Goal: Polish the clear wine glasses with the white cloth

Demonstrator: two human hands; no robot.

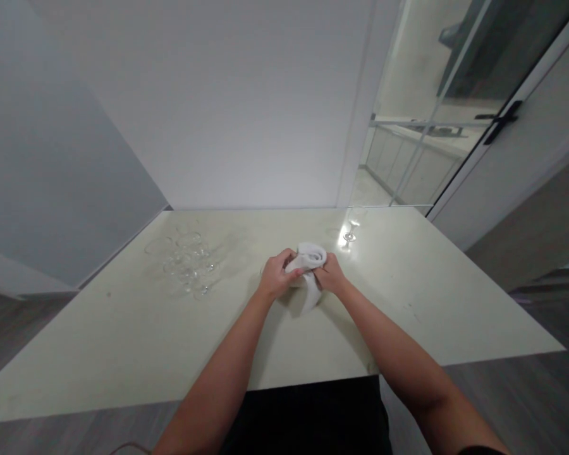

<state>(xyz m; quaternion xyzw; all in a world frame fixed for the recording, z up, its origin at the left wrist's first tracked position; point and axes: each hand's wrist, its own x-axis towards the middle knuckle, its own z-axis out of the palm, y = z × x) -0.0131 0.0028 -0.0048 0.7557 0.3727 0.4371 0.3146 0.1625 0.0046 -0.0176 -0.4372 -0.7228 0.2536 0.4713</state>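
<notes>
A white cloth (309, 260) is bunched up between my two hands, just above the middle of the table. Its upper end curls into a round, rolled shape, and a loose tail hangs down below. My left hand (278, 273) grips the cloth from the left, thumb lying across its front. On the other side, my right hand (330, 274) is closed at the cloth's right edge, its fingers partly hidden. Whether a glass sits inside the folds I cannot tell. Several clear stemmed glasses (189, 262) stand close together to the left. One more stemmed glass (349, 236) stands at the back right.
The pale glossy table (137, 341) meets a white wall (246, 126) at its back edge. At the right are a glass-paned partition and a door with a black handle (502, 122). The table's front edge runs close to my body.
</notes>
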